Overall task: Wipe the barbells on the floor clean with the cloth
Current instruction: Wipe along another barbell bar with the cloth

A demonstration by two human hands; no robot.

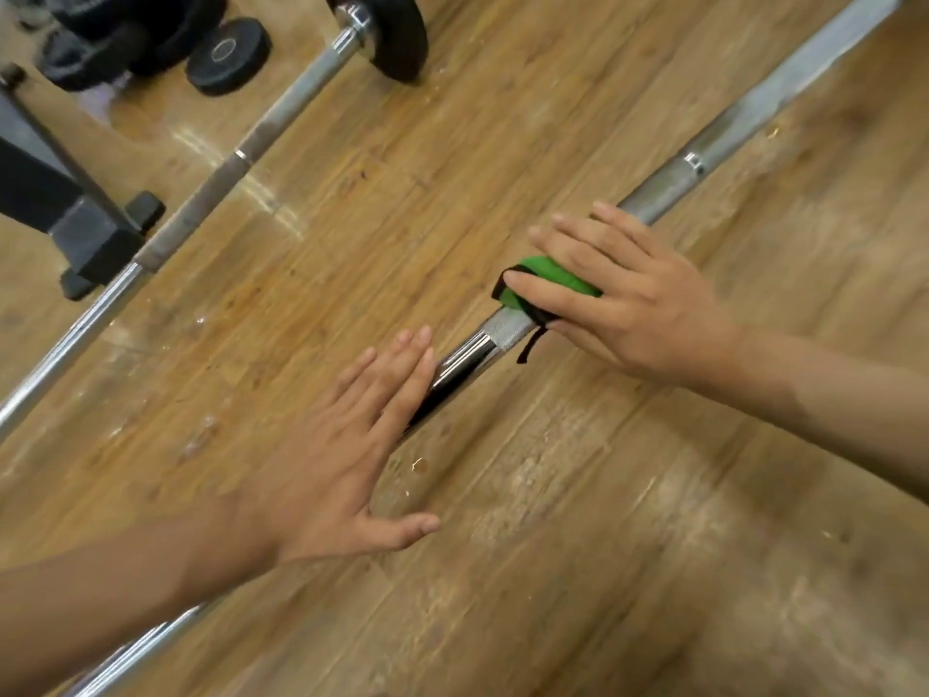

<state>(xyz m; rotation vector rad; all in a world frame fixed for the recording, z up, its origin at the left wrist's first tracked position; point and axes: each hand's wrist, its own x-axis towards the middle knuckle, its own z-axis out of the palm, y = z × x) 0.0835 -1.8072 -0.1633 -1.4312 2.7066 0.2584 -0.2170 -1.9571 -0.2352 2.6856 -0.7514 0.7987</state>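
The near barbell (467, 354) lies diagonally on the floor (553, 545). The green cloth (548, 276) is draped over its knurled part. The right hand (633, 299) has a loose grip, its spread, nearly straight fingers pressing the cloth. The left hand (352, 445) lies flat against the bar, holding nothing. Unclamped, the bar may roll and the cloth slip off, missing the underside.

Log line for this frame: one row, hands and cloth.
step: wiping near barbell | right hand: presses green cloth on it | left hand: flat over same bar | far barbell: untouched

Green black-edged cloth (548, 281), silver barbell (744, 118), brown wood-grain floor (553, 520).
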